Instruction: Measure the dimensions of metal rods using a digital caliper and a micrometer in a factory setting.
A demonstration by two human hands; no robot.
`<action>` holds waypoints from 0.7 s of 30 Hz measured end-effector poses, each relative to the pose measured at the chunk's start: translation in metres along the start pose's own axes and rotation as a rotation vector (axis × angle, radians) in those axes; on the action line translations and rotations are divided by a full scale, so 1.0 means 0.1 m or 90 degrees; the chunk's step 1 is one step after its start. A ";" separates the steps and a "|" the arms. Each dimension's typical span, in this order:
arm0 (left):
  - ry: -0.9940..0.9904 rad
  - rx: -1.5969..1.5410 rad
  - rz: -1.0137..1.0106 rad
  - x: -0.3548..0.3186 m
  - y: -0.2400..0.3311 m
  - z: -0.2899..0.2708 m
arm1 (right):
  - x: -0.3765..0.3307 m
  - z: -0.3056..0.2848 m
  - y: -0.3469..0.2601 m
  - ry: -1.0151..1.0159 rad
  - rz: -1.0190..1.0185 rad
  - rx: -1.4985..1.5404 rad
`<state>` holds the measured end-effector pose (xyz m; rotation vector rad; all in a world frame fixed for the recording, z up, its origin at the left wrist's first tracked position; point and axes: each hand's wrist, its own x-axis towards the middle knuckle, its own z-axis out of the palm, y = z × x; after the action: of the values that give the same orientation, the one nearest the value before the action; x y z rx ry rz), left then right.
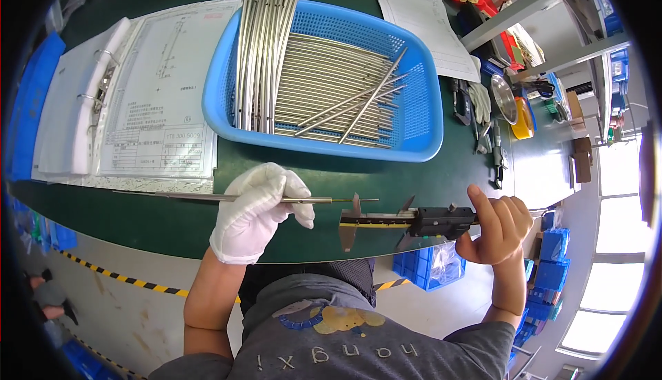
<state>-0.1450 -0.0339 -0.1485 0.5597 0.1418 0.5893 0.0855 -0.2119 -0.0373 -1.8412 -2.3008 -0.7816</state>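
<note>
My left hand [252, 214], in a white glove, is closed around a slim metal rod [318, 201] held level above the near edge of the table. The rod's thinner end points right and crosses the caliper's fixed jaw in the picture; whether they touch I cannot tell. My bare right hand [500, 227] grips a black-bodied digital caliper [441, 223] by its right end, and its jaws stand apart. Just beyond my hands sits a blue plastic basket [324, 148] of metal rods [331, 70]. One bundle stands over its left side; a few lie crossed on the right.
An open ring binder [155, 97] with a drawing lies left of the basket. Paper sheets [420, 25] lie behind it. On the right are gloves [479, 101], hand tools [498, 156], a metal bowl [504, 99] and a shelf frame [527, 7]. A blue crate [431, 267] stands below the table.
</note>
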 end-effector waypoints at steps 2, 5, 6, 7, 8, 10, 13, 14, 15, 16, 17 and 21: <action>-0.009 0.002 -0.002 0.00 0.00 0.00 | 0.01 0.01 0.01 -0.002 -0.013 -0.003; -0.004 -0.008 -0.009 0.00 0.01 0.02 | 0.01 0.02 0.00 -0.009 -0.028 -0.018; -0.003 -0.008 -0.009 0.00 0.01 0.02 | 0.01 0.03 0.00 -0.013 -0.030 -0.028; -0.001 -0.010 -0.009 0.00 0.01 0.03 | 0.00 0.03 0.00 -0.013 -0.030 -0.028; 0.002 -0.013 -0.008 0.00 0.01 0.03 | 0.00 0.04 0.00 -0.008 -0.029 -0.025; 0.001 -0.008 -0.010 0.00 0.02 0.04 | 0.00 0.04 0.00 -0.003 -0.027 -0.022; 0.001 0.002 -0.015 -0.01 0.02 0.04 | 0.01 0.05 0.00 -0.002 -0.024 -0.031; 0.001 0.008 -0.019 -0.01 0.02 0.04 | 0.02 0.05 0.00 -0.001 -0.027 -0.034; 0.001 0.008 -0.019 -0.01 0.02 0.04 | 0.02 0.05 -0.01 -0.001 -0.029 -0.037; -0.002 0.016 -0.019 -0.01 0.02 0.04 | 0.03 0.05 -0.01 -0.001 -0.029 -0.036; -0.005 0.024 -0.019 -0.01 0.03 0.04 | 0.03 0.05 -0.01 -0.004 -0.031 -0.035; -0.023 0.030 -0.041 -0.01 0.03 0.05 | 0.03 0.03 -0.03 -0.020 -0.036 -0.043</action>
<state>-0.1461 -0.0348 -0.1426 0.6089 0.1388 0.5146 0.0832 -0.2080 -0.0399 -1.8362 -2.3830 -0.8547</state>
